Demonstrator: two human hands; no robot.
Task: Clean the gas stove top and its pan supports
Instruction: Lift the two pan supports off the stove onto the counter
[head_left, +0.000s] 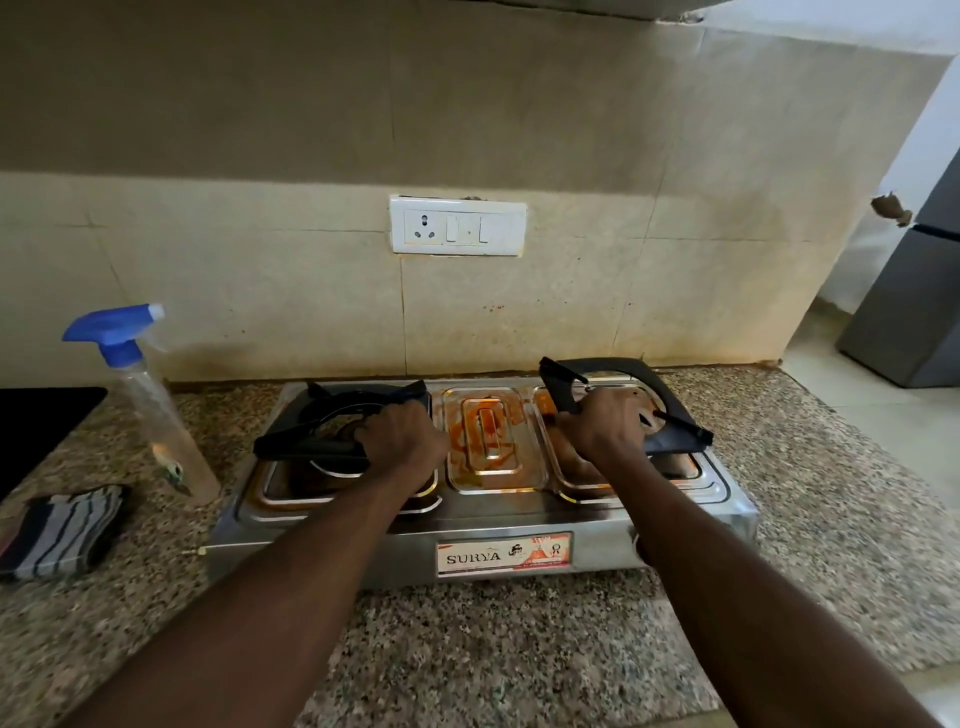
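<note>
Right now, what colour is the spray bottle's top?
The spray bottle's top is blue, best seen in the head view.

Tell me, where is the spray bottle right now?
In the head view, the spray bottle stands on the granite counter on the left side, just left of the gas stove; a striped cloth lies beside it, nearer the person.

Stained tiled wall, speckled granite counter
</note>
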